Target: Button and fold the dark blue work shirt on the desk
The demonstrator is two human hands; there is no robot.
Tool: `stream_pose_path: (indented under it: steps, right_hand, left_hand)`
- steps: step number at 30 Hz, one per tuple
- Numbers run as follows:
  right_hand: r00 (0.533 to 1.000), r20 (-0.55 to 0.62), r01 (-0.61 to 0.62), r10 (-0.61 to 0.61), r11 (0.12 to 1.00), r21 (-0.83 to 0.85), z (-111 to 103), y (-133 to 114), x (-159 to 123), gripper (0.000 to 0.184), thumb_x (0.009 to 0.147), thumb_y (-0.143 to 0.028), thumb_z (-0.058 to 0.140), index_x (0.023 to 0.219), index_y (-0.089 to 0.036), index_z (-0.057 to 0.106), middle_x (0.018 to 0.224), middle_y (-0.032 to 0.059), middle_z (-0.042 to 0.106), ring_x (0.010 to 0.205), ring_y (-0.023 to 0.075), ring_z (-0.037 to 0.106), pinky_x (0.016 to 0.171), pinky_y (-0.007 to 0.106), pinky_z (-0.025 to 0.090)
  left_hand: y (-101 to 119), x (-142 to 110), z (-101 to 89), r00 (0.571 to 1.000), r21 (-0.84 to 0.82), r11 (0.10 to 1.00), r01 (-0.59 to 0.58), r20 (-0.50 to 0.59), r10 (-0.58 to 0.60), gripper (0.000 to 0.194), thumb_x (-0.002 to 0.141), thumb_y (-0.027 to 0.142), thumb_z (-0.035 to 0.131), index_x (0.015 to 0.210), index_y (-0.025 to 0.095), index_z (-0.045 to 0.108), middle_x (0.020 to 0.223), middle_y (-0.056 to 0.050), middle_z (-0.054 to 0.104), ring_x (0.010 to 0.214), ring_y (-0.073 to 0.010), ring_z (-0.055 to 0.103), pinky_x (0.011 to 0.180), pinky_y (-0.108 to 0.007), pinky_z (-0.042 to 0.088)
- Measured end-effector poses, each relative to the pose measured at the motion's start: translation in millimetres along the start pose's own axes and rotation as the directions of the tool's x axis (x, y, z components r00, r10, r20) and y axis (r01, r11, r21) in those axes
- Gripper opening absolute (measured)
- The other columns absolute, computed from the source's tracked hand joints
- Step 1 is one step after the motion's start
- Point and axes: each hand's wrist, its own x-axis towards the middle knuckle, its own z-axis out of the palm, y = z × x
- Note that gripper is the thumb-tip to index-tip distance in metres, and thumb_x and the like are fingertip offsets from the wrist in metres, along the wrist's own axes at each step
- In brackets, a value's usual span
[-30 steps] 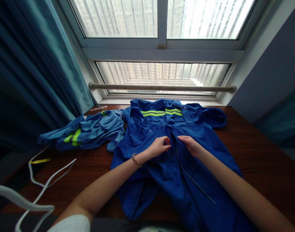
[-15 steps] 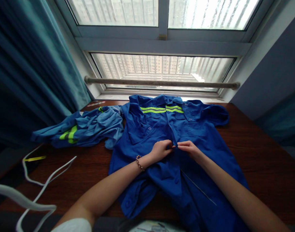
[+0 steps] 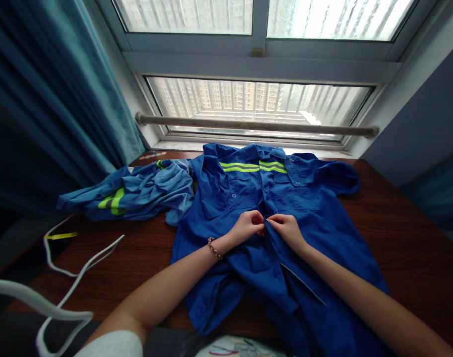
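Left hand (image 3: 251, 224) and right hand (image 3: 286, 230) close together, fingertips nearly meeting, both closed in a pinch on the front opening of the blue shirt (image 3: 304, 198). Exactly which bit of cloth or button sits between the fingertips is too small to make out. Shirt is spread on the brown counter (image 3: 416, 238), directly under and around both hands; collar beyond them, lower part running back under the forearms toward the person. Yellow-green reflective strip (image 3: 239, 167) across the chest, beyond the hands. Round button (image 3: 234, 195) beyond and slightly left of the left hand. Thin pale line (image 3: 304, 283) slants over the cloth, nearer the person than the right hand. Beaded bracelet (image 3: 213, 249) on the left wrist. Second blue garment (image 3: 148, 191), crumpled, lies left of the left hand, up against the shirt. White cord (image 3: 22, 294) loops further left and nearer the person; yellow tag (image 3: 63, 236) by it. Metal bar (image 3: 256, 124) crosses the window, well beyond both hands.
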Motion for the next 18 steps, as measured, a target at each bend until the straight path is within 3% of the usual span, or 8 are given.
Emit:
stream_pose_path:
  steps: [8, 14, 18]
  right_hand:
    - [0.999, -0.037, 0.03, -0.03, 1.0, 0.009, 3, 0, -13, 0.018, 0.074, -0.034, 0.06, 0.075, -0.016, 0.064, 0.067, 0.0024, 0.064, 0.058, 0.0139, 0.057, 0.055, 0.024, 0.044]
    - [0.982, -0.075, 0.165, -0.175, 0.979, -0.118, 4, -3, -15, 0.016, 0.077, -0.031, 0.057, 0.071, -0.017, 0.062, 0.074, 0.0033, 0.06, 0.067, 0.0143, 0.056, 0.056, 0.023, 0.044]
    - [0.974, -0.084, 0.196, -0.209, 0.97, -0.14, 5, -6, -15, 0.014, 0.078, -0.03, 0.056, 0.072, -0.018, 0.062, 0.077, 0.0036, 0.058, 0.068, 0.0139, 0.056, 0.053, 0.023, 0.043]
  left_hand:
    - [3, 3, -4.0, 0.999, -0.072, 0.997, 0.035, 0.019, -0.033, 0.017, 0.059, 0.019, 0.067, 0.068, 0.011, 0.055, 0.054, 0.001, 0.058, 0.048, -0.0101, 0.055, 0.05, -0.021, 0.044]
    - [-1, 4, -6.2, 0.999, -0.094, 0.995, 0.018, 0.028, -0.016, 0.019, 0.058, 0.02, 0.068, 0.069, 0.011, 0.055, 0.057, 0.002, 0.058, 0.051, -0.0098, 0.055, 0.053, -0.022, 0.045]
    - [-1, 3, -5.8, 1.0, -0.094, 0.995, 0.017, 0.025, -0.015, 0.019, 0.058, 0.02, 0.068, 0.069, 0.012, 0.055, 0.059, 0.002, 0.058, 0.053, -0.0101, 0.056, 0.054, -0.023, 0.046]
